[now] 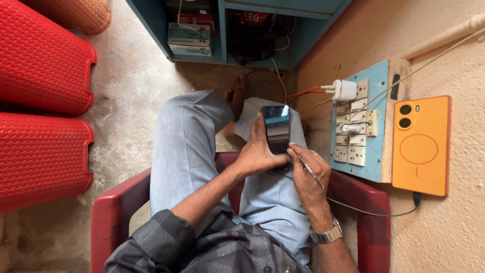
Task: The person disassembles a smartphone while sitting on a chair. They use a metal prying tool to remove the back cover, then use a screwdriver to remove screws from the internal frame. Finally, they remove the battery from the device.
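A dark, glossy phone (276, 128) is reflecting light off its glass face and lying above the person's lap, its long axis running away from the body toward the blue cabinet (303, 35). The left hand (256, 151) is gripping its lower half; the right hand (308, 174) is pinching a thin metal tool (309, 171) at its bottom edge.

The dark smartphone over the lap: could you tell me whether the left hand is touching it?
Touching. The head view shows the left hand wrapped around the dark smartphone, fingers on its edge.
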